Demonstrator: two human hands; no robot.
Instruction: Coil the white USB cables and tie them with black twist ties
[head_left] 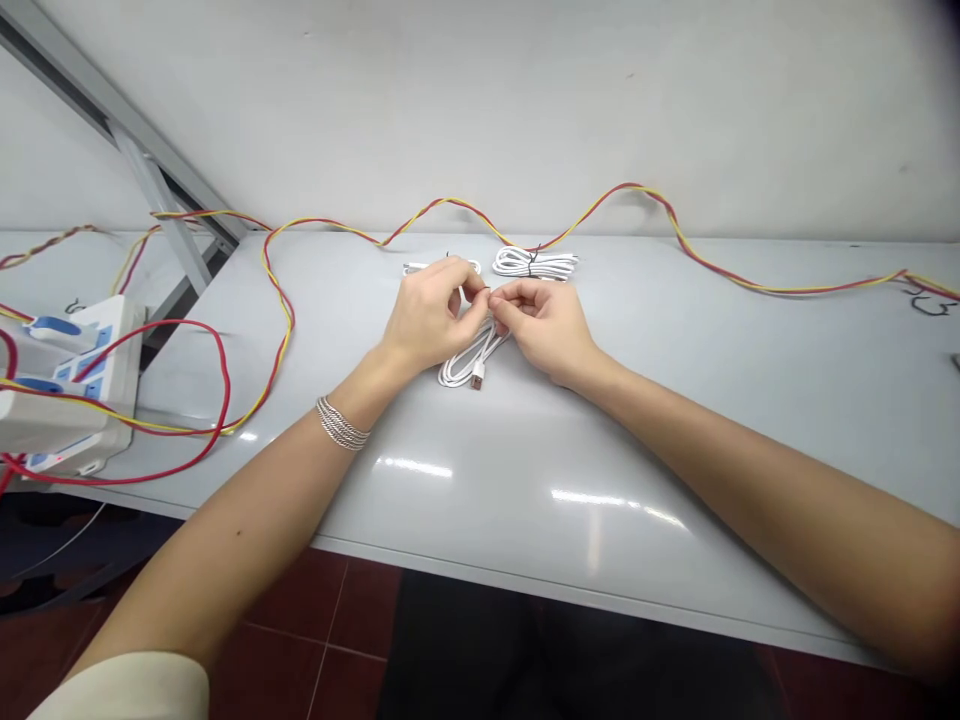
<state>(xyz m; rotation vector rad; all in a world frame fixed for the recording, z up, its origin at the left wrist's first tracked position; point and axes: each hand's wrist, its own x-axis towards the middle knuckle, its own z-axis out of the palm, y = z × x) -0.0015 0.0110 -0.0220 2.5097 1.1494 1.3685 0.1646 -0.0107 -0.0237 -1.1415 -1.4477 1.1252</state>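
A coiled white cable (457,372) with a USB plug (478,375) lies on the grey table, partly under my hands. Above it, my left hand (437,312) is closed, thumb and fingers pinched on a thin dark tie (487,289) of which only a bit shows. Facing it, my right hand (546,325) is also closed, its fingertips pressed together against the left ones; what they hold is too small to make out. Behind my right hand lies a white cable bundle (534,263) bound with a black tie. Another white bundle (471,266) is partly hidden behind my left hand.
Twisted red and yellow wires (281,290) run along the back of the table (495,540) and loop at the left. A white power strip (112,370) with plugs stands at the left edge. Black ties (928,303) lie at the far right, near the wall.
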